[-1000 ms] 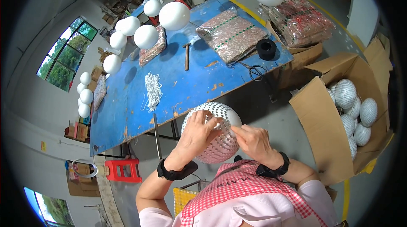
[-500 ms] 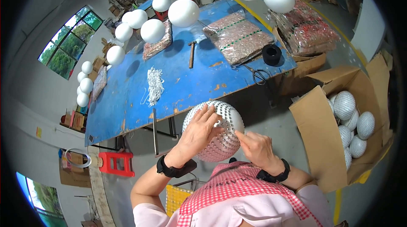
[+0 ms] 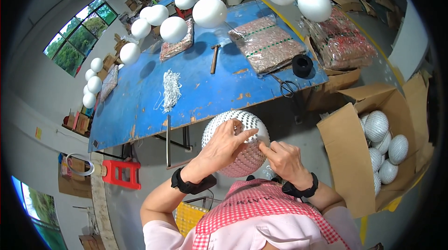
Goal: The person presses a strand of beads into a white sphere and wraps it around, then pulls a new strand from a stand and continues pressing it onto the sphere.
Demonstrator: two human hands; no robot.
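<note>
A large white ball (image 3: 215,128) wound with rows of silvery beads is in front of my apron, just off the table's near edge. Smooth white surface shows at its right side. My left hand (image 3: 223,146) lies over its upper front, fingers curled onto the beads and thumb pointing right. At the ball's right side, my right hand (image 3: 285,160) is closed, its index fingertip against the surface by the edge of the beading. What its fingers hold, if anything, is too small to make out. Something glittery hangs below that hand, blurred.
On the blue table (image 3: 196,96) lie a white bead-strand bundle (image 3: 171,90), hammer (image 3: 214,59), scissors (image 3: 285,86), black roll (image 3: 302,65) and bagged beads (image 3: 266,45). White balls (image 3: 210,12) stand above it. An open carton (image 3: 345,156) at right holds several beaded balls. A red stool (image 3: 121,174) is at left.
The fingers of my left hand have drawn in, and its thumb now stretches right across the ball. My right hand stays at the ball's right side. The whole view has shifted slightly.
</note>
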